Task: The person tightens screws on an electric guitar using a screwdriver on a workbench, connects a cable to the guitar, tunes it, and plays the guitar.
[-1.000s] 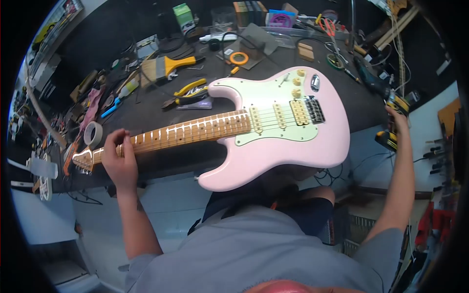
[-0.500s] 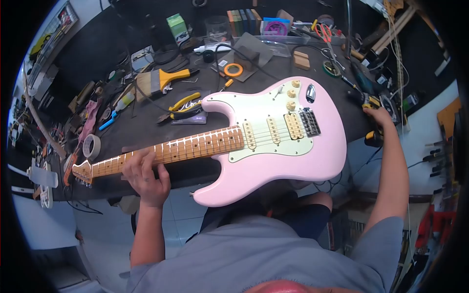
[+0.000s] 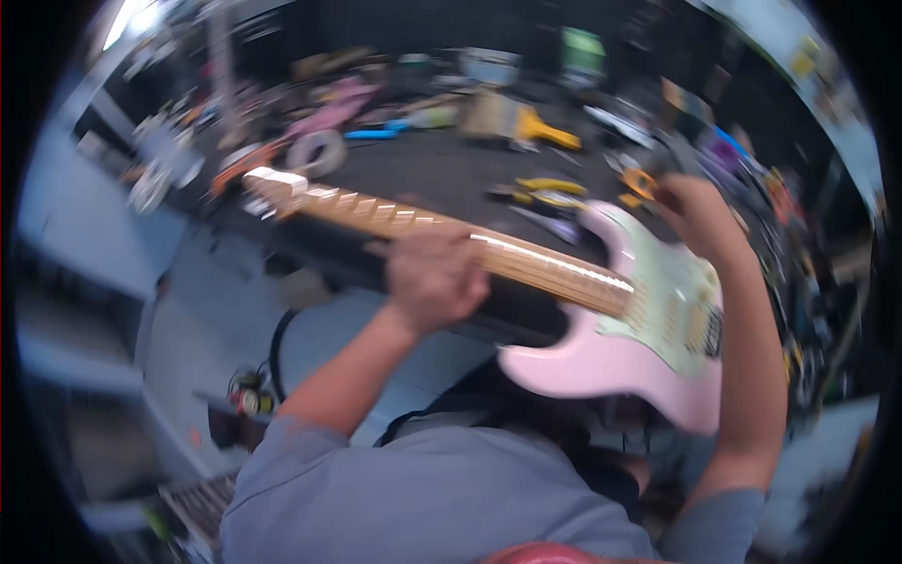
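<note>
A pink electric guitar (image 3: 554,371) with a pale green pickguard lies face up, its wooden neck (image 3: 554,263) pointing to the upper left. Over the middle of that neck, my left hand (image 3: 437,277) is closed with its fingers on the fretboard side. My right hand (image 3: 697,214) is raised by the upper edge of the guitar body, fingers curled in. Motion blur hides whatever it may hold. An orange tape ring (image 3: 640,181) is beside its fingertips. My right forearm covers part of the body and bridge end.
On the dark workbench (image 3: 423,179) are yellow-handled pliers (image 3: 554,193), a wide yellow-handled brush (image 3: 512,122), a roll of masking tape (image 3: 318,153) and a green box (image 3: 583,56). Several other tools crowd the back. Below the bench's front edge is pale floor (image 3: 207,310).
The view has swung left and blurred. My right hand has left the yellow-and-black tool at the bench's right and come in over the guitar's upper edge. My left hand stays at the neck.
</note>
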The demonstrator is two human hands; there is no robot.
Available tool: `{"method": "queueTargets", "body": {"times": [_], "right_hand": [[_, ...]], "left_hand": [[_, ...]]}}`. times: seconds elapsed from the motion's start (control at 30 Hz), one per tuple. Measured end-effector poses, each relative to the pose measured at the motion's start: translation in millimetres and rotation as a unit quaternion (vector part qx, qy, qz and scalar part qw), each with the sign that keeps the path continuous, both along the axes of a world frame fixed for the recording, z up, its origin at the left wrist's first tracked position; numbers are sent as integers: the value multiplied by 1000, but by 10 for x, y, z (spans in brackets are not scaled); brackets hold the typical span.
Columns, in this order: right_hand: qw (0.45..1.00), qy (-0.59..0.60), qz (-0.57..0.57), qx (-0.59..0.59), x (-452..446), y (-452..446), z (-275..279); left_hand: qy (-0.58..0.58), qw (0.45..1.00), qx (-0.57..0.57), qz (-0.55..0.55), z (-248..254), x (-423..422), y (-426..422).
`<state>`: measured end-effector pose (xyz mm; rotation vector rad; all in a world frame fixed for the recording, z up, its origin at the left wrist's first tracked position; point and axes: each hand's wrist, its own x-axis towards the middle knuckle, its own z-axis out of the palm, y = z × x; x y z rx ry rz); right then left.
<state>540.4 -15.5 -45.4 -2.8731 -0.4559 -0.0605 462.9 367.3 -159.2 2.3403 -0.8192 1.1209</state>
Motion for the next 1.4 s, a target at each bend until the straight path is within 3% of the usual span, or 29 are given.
{"method": "queueTargets", "body": {"times": [0.23,0.33,0.47,0.6,0.77,0.87,0.97,1.0,1.07,1.13,1.2,1.23,1.27,1.33,1.4], "right_hand": [[997,45,43,-37,252,549,23],[995,48,81,-16,133,634,324],[981,-41,186,49,-66,515,652],[971,-16,234,52,-338,415,1064],[975,142,94,142,-871,199,946],[916,291,-53,271,-1565,44,576],[878,412,-60,234,-2335,-171,133],[869,454,-51,190,-2552,-227,45],[851,503,-17,151,-2520,-71,-123],[846,517,9,128,-2316,184,-271],[853,508,21,123,-2046,414,-334],[858,498,20,123,-1896,494,-346],[864,489,19,122,-1733,581,-347],[875,470,6,117,-1406,761,-351],[884,456,-18,106,-1151,957,-351]], "left_hand": [[-34,999,22,31,-47,-7,120],[-58,995,63,47,-14,6,82],[-12,992,110,61,-27,10,57],[36,987,140,75,134,-31,52],[181,968,160,72,563,-149,45],[271,940,191,78,796,-305,55],[379,906,153,106,1076,-759,111],[413,892,144,118,1183,-964,181],[535,837,62,95,871,-1405,414],[676,722,-24,146,596,-2021,663],[681,673,-83,276,100,-2954,991],[734,610,-24,299,149,-3458,1141],[798,555,123,198,-259,-4081,1409],[881,432,8,191,-448,-4869,1740],[848,428,-134,282,-285,-4559,2152]]}}
